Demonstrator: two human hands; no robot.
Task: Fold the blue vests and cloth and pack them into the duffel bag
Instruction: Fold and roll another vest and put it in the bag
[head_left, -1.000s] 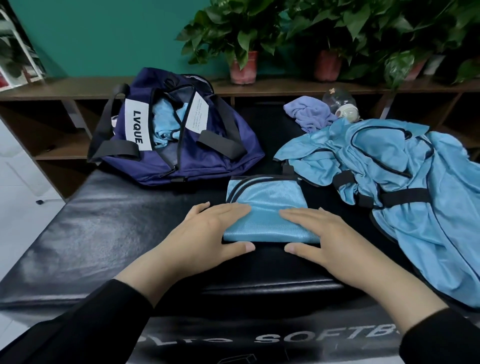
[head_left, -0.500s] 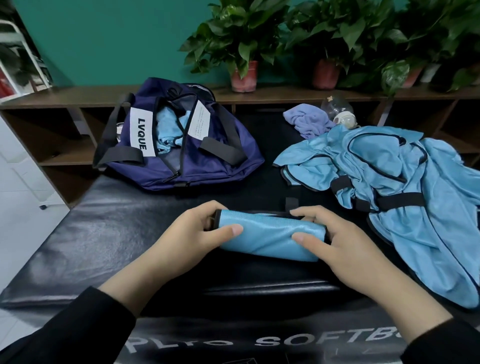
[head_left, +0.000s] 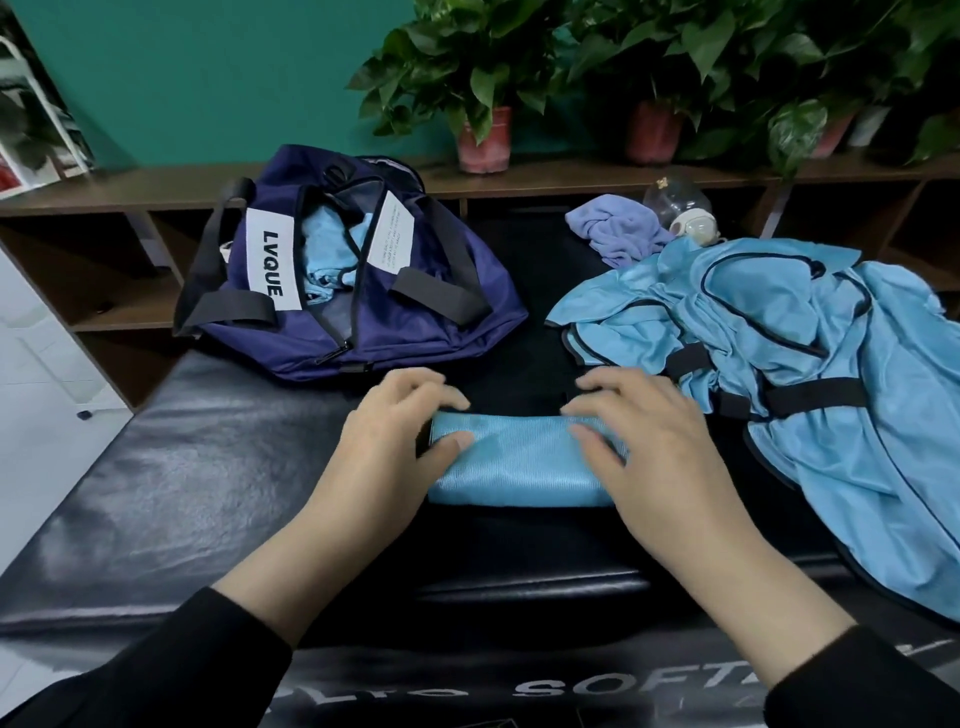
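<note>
We've got both hands on the folded blue vest (head_left: 519, 462), a compact strip lying on the black padded bench (head_left: 171, 478) right in front of us. Our left hand (head_left: 389, 441) grips its left end, fingers curled over the far edge and thumb on top. Our right hand (head_left: 649, 441) clamps the right end the same way, fingers hooked over the back. Beyond the left hand sits the navy duffel bag (head_left: 415, 322), unzipped, with light blue fabric already showing inside. To the right, a heap of unfolded blue vests (head_left: 831, 364) spreads over the bench, and a lavender cloth (head_left: 618, 228) lies crumpled behind it.
</note>
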